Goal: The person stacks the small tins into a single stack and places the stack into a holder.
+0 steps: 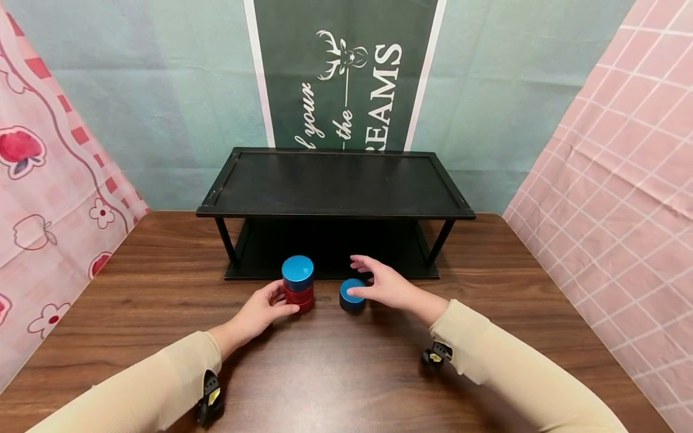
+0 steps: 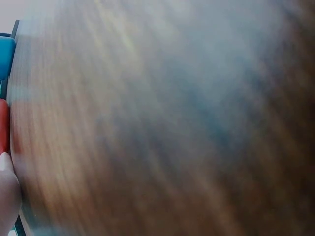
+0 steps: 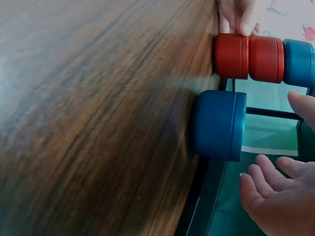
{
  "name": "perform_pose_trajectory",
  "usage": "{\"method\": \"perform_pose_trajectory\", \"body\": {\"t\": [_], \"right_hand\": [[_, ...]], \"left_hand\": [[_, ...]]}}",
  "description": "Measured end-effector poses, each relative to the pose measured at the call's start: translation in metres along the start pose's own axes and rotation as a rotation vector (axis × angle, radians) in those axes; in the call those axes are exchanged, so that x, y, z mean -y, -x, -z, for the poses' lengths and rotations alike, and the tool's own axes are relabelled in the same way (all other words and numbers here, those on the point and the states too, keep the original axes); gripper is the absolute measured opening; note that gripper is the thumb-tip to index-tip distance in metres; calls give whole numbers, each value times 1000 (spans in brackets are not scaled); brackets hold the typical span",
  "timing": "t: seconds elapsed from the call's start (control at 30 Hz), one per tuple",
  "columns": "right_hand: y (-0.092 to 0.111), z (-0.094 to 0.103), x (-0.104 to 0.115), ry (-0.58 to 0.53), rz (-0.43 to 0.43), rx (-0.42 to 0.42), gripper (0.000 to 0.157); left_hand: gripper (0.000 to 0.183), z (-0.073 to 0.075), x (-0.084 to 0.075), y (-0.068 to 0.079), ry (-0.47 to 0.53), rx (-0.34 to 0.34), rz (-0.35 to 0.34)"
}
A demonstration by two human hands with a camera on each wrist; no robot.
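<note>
A stack of round lidded tins stands on the table in front of the rack. Its two lower tins are red (image 1: 299,299), and a blue tin (image 1: 298,272) sits on top. My left hand (image 1: 265,310) holds the stack low down from the left, thumb and fingers about the red tins. To the right a single blue tin (image 3: 216,125) stands on the tabletop. Over and beside it my right hand (image 1: 387,285) reaches with spread fingers, apart from the tin in the right wrist view. The left wrist view catches only slivers of a red tin (image 2: 4,127) and the thumb.
A black two-level rack (image 1: 335,183) stands at the back of the wooden table (image 1: 346,373), its lower shelf just behind the tins. Cloth hangs behind, with a pink checked sheet (image 1: 628,180) on the right and a fruit-patterned one (image 1: 49,198) on the left.
</note>
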State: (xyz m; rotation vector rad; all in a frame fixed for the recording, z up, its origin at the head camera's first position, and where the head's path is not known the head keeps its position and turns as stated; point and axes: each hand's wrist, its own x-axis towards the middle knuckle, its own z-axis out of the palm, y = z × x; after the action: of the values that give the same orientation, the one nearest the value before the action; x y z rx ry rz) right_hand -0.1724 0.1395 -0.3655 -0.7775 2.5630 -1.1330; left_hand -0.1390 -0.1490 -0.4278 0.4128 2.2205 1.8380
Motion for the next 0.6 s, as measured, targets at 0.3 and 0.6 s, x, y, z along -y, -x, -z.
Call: {"method": "perform_pose_trajectory", "body": {"t": [0.3, 0.6], "right_hand": [[5, -5, -10, -4, -40, 84, 76], [8, -8, -12, 8, -56, 119, 80]], "left_hand": [[61, 1, 1, 1, -7, 4, -8], [62, 1, 0, 1, 8, 12, 3]]}}
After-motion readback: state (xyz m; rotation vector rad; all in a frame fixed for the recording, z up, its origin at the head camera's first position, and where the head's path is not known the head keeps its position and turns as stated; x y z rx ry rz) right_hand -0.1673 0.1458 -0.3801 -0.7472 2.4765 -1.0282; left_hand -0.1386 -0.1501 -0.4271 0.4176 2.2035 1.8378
